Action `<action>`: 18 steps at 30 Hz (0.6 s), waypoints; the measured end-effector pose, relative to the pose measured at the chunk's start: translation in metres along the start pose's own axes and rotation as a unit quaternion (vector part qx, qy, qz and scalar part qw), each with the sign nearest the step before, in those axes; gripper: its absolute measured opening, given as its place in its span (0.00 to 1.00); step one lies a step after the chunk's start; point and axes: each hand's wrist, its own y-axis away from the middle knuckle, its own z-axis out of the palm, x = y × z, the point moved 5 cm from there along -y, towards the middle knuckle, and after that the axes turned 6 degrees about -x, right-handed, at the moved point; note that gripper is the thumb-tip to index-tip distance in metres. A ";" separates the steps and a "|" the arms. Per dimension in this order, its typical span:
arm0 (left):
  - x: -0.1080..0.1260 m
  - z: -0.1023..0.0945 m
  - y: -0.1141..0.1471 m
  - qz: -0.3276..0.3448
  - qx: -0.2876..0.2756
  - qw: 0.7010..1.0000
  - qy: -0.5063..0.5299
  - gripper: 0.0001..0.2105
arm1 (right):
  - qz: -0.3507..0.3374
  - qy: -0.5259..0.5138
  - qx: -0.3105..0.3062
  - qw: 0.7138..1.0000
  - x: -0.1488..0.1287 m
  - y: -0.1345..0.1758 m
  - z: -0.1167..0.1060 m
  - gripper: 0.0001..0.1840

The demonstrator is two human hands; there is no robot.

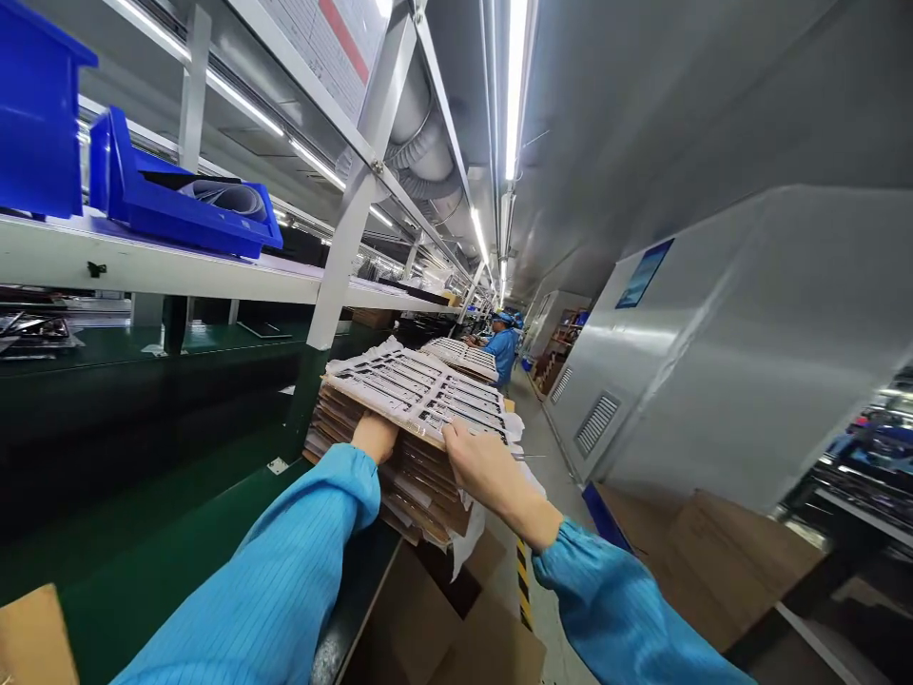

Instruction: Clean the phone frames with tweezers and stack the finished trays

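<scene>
A tall stack of flat cardboard layers [420,480] stands in front of me. On top lies a white tray [410,376] with rows of narrow slots holding dark-edged strips, too small to make out. My right hand [485,466] grips the tray's near edge at the right, its thumb on top and its fingers closed around the rim. Just under the same edge, further left, my left hand [375,438] reaches in against the stack. Its fingers are hidden beneath the tray. Thin white wrapping [467,542] hangs from the stack's right side.
Another loaded tray [462,358] sits behind, near a person in blue [503,347]. A shelf with blue bins [185,205] and a white post [349,219] stand left, above a green bench [214,514]. Cardboard boxes [703,542] and a metal wall [713,352] are right.
</scene>
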 end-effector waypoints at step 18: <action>-0.006 0.001 0.013 -0.004 0.011 1.000 -0.023 0.20 | -0.016 -0.021 0.012 1.000 0.008 -0.064 0.025 0.18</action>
